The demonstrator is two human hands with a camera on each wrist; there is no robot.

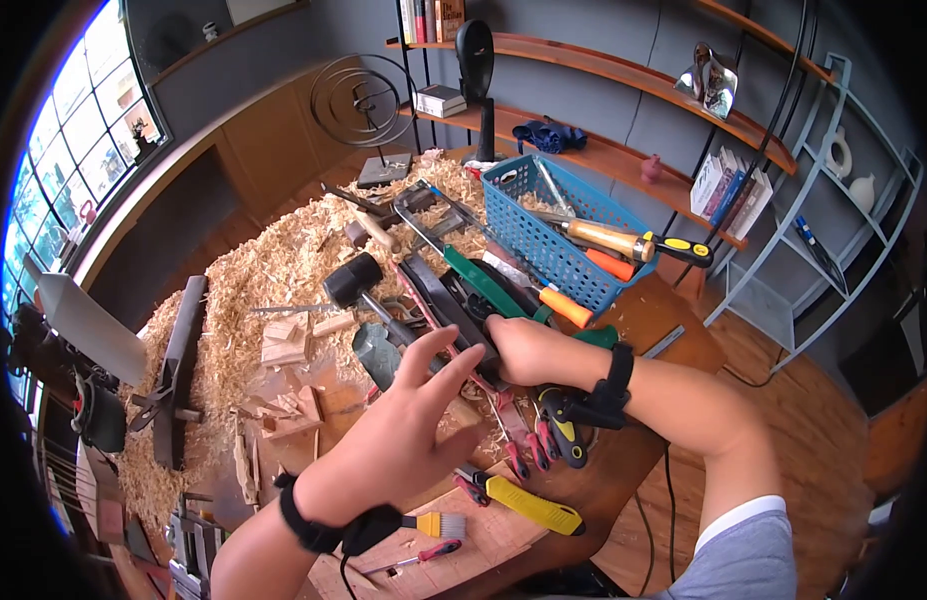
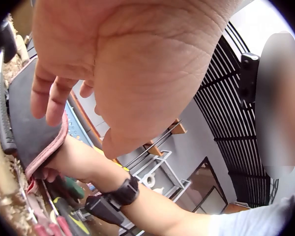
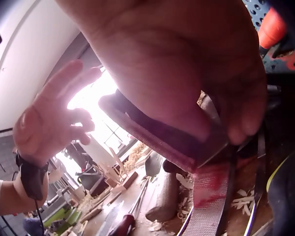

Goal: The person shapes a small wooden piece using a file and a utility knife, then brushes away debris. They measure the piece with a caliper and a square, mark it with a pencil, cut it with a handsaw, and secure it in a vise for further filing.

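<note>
My right hand (image 1: 538, 352) grips the near end of a long black piece with reddish edging (image 1: 441, 300). In the left wrist view the black piece (image 2: 34, 115) looks flat and broad, its pinkish edge beside the right hand (image 2: 76, 160). The right wrist view shows the fingers of the right hand (image 3: 177, 64) bent at the dark piece, above a woven band (image 3: 210, 196) with red patches. My left hand (image 1: 398, 430) hovers left of it with spread fingers, holding nothing; its palm (image 2: 137, 69) fills the upper left wrist view.
Wood shavings (image 1: 243, 270) cover much of the table around a black mallet (image 1: 353, 280) and a wooden plane (image 1: 178, 375). A blue basket (image 1: 563, 240) of tools stands at the back right. Nearer lie red-handled screwdrivers, a yellow-handled tool (image 1: 533, 504) and a brush (image 1: 441, 525).
</note>
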